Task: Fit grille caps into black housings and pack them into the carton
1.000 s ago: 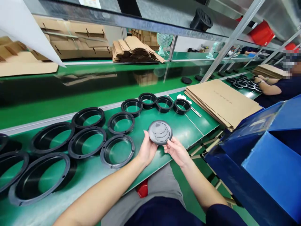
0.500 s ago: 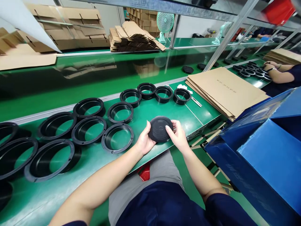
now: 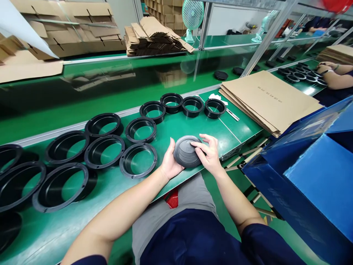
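My left hand (image 3: 171,162) is closed around the left edge of a round black lid (image 3: 185,156), thumb upright at its rim. The lid's ribbed face, with a small raised mark in the middle, is tilted up towards me. My right hand (image 3: 209,152) touches the lid's upper right face with its index finger and thumb, while its other fingers are lifted apart from it. To the left of my hands, a black flanged ring (image 3: 152,167) lies on the green bench (image 3: 165,132). Several similar rings stand further left and behind.
A stack of flat cardboard (image 3: 270,95) lies at the right, above a blue box (image 3: 320,180). White scraps (image 3: 216,97) and a thin white tool (image 3: 233,115) rest behind the rings. More black lids (image 3: 221,75) sit on the green belt (image 3: 110,95). Another person's arm (image 3: 338,77) is at far right.
My right hand has let go of the lid's right rim, and its fingertips have moved onto the face. The lid has tilted slightly. The view has shifted a little.
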The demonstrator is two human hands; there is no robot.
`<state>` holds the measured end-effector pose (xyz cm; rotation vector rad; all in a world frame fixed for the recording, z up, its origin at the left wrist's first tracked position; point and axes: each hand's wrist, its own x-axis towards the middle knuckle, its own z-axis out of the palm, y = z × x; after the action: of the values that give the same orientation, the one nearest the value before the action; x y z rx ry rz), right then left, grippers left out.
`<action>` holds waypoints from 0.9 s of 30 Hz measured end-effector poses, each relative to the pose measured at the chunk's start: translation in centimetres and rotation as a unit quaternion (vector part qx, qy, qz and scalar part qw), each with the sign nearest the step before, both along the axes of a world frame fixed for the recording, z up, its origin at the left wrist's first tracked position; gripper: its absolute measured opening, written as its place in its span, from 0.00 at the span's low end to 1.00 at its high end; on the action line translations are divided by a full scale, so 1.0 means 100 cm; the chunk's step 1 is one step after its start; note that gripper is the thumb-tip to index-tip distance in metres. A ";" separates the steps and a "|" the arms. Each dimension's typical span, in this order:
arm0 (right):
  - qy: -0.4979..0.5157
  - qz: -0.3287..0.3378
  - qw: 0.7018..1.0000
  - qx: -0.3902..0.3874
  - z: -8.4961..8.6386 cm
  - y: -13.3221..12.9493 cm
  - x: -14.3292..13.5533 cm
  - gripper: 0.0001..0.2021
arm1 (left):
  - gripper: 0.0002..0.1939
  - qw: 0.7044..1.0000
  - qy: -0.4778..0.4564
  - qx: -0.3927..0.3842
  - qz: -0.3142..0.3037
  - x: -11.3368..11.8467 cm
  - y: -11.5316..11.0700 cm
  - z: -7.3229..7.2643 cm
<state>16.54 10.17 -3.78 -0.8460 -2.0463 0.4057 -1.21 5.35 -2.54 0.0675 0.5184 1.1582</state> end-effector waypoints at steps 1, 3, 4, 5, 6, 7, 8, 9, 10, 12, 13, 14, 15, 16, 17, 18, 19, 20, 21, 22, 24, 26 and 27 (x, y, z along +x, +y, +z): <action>0.003 -0.003 1.000 -0.001 -0.001 0.000 -0.001 0.14 | 0.40 1.000 0.006 -0.006 0.006 0.001 0.000 0.001; 0.007 -0.011 1.000 -0.010 -0.003 0.000 -0.002 0.16 | 0.39 1.000 0.017 -0.014 0.012 0.002 0.001 0.002; 0.004 -0.014 1.000 -0.014 -0.003 0.001 -0.002 0.16 | 0.39 1.000 0.021 -0.014 0.013 0.002 0.001 0.002; -0.002 -0.014 1.000 -0.017 -0.004 0.001 -0.003 0.17 | 0.39 1.000 0.023 -0.013 0.013 0.002 0.001 0.001; -0.009 -0.011 1.000 -0.018 -0.004 0.002 -0.003 0.17 | 0.40 1.000 0.025 -0.012 0.011 0.003 0.001 0.001; -0.016 -0.006 1.000 -0.019 -0.003 0.004 -0.003 0.18 | 0.40 1.000 0.025 -0.011 0.008 0.003 0.001 0.000; -0.021 0.000 1.000 -0.020 -0.002 0.006 -0.003 0.19 | 0.40 1.000 0.025 -0.009 0.006 0.003 0.001 -0.001; -0.022 0.006 1.000 -0.020 -0.001 0.007 -0.003 0.20 | 0.40 1.000 0.024 -0.007 0.006 0.004 0.001 -0.002; -0.018 0.012 1.000 -0.021 0.000 0.009 -0.003 0.21 | 0.39 1.000 0.024 -0.005 0.008 0.004 0.001 -0.002; -0.003 0.020 0.999 -0.028 0.004 0.010 -0.005 0.22 | 0.38 1.000 0.023 -0.001 0.016 0.004 0.001 -0.003; 0.008 0.024 0.999 -0.036 0.005 0.010 -0.005 0.22 | 0.37 1.000 0.022 0.002 0.019 0.004 0.001 -0.003; 0.021 0.030 0.998 -0.047 0.007 0.009 -0.006 0.22 | 0.38 1.000 0.021 0.004 0.020 0.004 0.002 -0.003; 0.034 0.036 0.997 -0.060 0.008 0.008 -0.006 0.22 | 0.38 1.000 0.020 0.005 0.019 0.004 0.002 -0.003; 0.047 0.040 0.995 -0.073 0.009 0.006 -0.006 0.22 | 0.39 1.000 0.019 0.006 0.017 0.004 0.002 -0.003; 0.057 0.041 0.994 -0.084 0.010 0.004 -0.005 0.22 | 0.39 1.000 0.018 0.007 0.014 0.004 0.002 -0.003; 0.063 0.040 0.993 -0.091 0.010 0.003 -0.005 0.23 | 0.40 1.000 0.018 0.006 0.011 0.003 0.002 -0.003; 0.064 0.038 0.993 -0.094 0.010 0.001 -0.004 0.23 | 0.40 1.000 0.019 0.005 0.010 0.003 0.003 -0.004; 0.062 0.035 0.993 -0.095 0.010 0.000 -0.003 0.23 | 0.39 1.000 0.019 0.004 0.010 0.003 0.003 -0.004; 0.059 0.034 0.993 -0.094 0.010 -0.001 -0.001 0.22 | 0.39 1.000 0.017 0.002 0.012 0.002 0.004 -0.005; 0.055 0.034 0.994 -0.092 0.010 -0.002 0.000 0.22 | 0.39 1.000 0.015 0.000 0.014 0.002 0.004 -0.006; 0.050 0.037 0.994 -0.086 0.009 -0.003 0.002 0.21 | 0.38 1.000 0.013 -0.003 0.018 0.002 0.005 -0.007; 0.040 0.037 0.996 -0.077 0.007 -0.004 0.004 0.21 | 0.38 1.000 0.014 -0.007 0.019 0.001 0.005 -0.008; 0.028 0.034 0.996 -0.071 0.005 -0.004 0.005 0.22 | 0.38 1.000 0.015 -0.009 0.019 0.001 0.005 -0.008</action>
<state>17.03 9.72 -3.30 -0.8425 -2.0158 0.6124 -1.09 5.85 -3.30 0.0589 0.5586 1.1914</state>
